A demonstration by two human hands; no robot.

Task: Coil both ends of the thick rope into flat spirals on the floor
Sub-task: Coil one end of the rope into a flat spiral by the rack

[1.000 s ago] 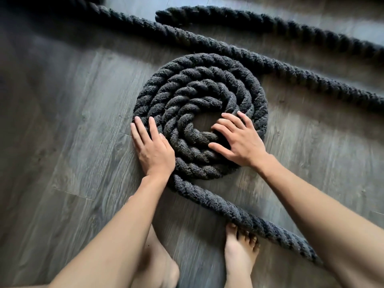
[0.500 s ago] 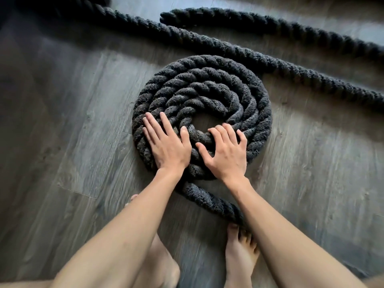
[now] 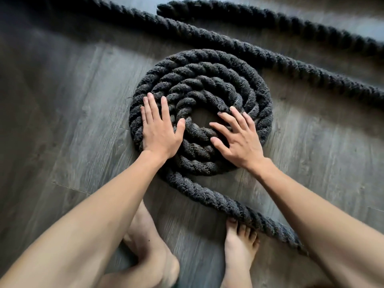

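Note:
A thick black twisted rope lies on the grey wood floor, part of it wound into a flat spiral of several turns with a small gap at its centre. My left hand presses flat on the spiral's left turns, fingers spread. My right hand rests on the lower right inner turns, fingers apart and slightly bent. A loose length trails from the spiral's bottom toward the lower right. The rope's other end lies straight at the top.
Another stretch of the rope runs diagonally behind the spiral from upper left to right edge. My bare feet, the left and the right, stand just below the spiral; the right toes touch the trailing rope.
My left hand slid from the spiral's outer left edge onto its turns. My right hand swung toward the bottom of the coil, then back up to the right inner turns.

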